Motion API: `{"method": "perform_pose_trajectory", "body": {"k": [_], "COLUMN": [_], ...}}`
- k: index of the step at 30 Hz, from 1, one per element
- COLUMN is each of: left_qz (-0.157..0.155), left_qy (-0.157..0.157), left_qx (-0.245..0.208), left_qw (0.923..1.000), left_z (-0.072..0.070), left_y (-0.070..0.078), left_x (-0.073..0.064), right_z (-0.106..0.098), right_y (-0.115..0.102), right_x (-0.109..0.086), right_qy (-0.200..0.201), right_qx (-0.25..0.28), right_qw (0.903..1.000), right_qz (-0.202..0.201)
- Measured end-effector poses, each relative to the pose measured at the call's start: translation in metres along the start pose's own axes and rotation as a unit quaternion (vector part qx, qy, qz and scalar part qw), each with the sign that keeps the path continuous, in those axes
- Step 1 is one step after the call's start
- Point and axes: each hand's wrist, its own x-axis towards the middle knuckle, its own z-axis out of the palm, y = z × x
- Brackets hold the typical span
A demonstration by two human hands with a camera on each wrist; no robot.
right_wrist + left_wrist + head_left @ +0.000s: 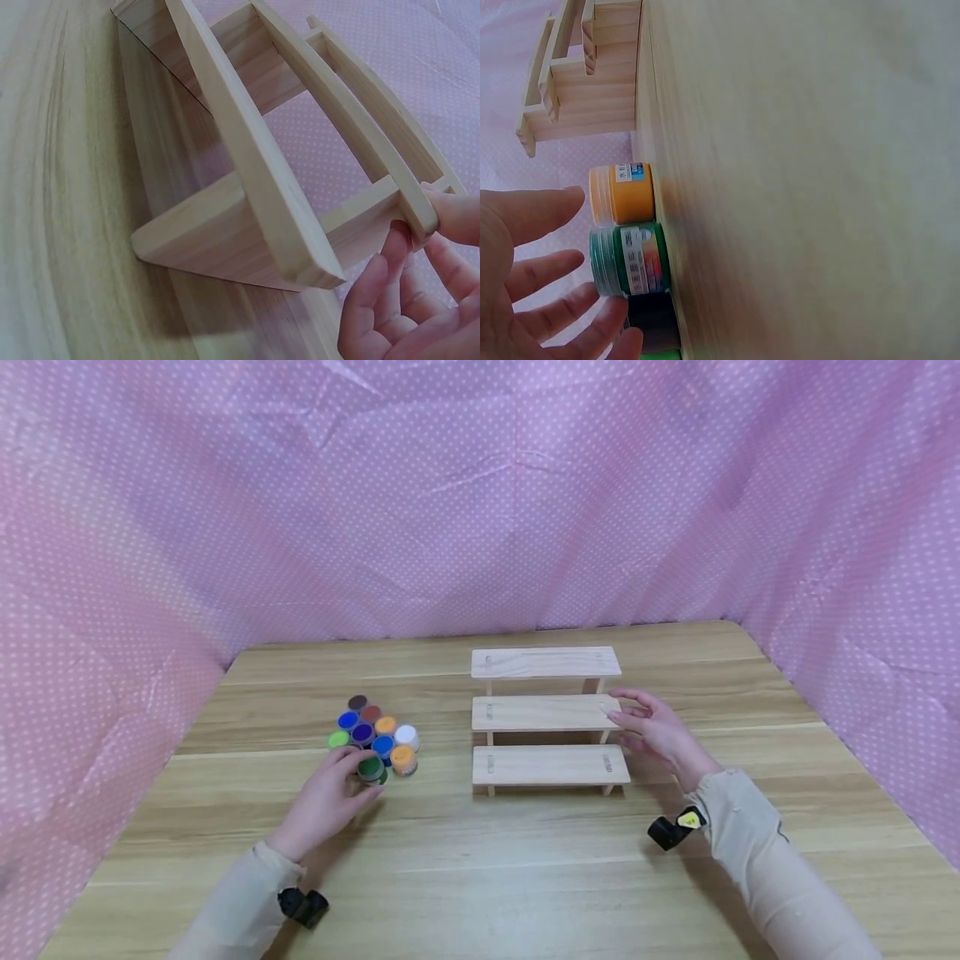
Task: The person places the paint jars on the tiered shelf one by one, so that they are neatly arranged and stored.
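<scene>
My left hand point(327, 797) reaches to the front of a cluster of small paint jars, its thumb and fingers spread about a dark green paint jar point(371, 769). In the left wrist view a gap shows between the thumb and this green jar point(646, 259) with its clear lid. An orange paint jar point(403, 760) stands beside it. My right hand point(663, 737) pinches the right end of the middle board of a three-step wooden shelf point(551, 714). In the right wrist view the thumb lies over that board point(345, 112), with fingertips under it.
Behind the green jar stand several more paint jars, among them a white one point(407, 737), a purple one point(362, 733) and a light green one point(338, 739). Everything rests on a wood-grain table point(480, 868). A pink dotted cloth point(480, 510) hangs around its back and sides.
</scene>
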Motion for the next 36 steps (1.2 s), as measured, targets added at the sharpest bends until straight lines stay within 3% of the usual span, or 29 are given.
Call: {"method": "perform_pose_trajectory", "body": {"k": [20, 36], "left_qz": [-0.001, -0.023], "left_qy": [-0.027, -0.094], "left_qx": [-0.022, -0.142], "left_qw": [0.9994, 0.985], "left_z": [-0.002, 0.008], "left_y": [0.002, 0.0], "left_x": [0.005, 0.003], "right_z": [0.0, 0.0], "right_y": [0.004, 0.008], "right_x": [0.001, -0.002], "right_qy": [0.007, 0.01], "right_qx": [-0.009, 0.01], "right_qw": [0.9999, 0.9999], "right_qz": [-0.003, -0.005]}}
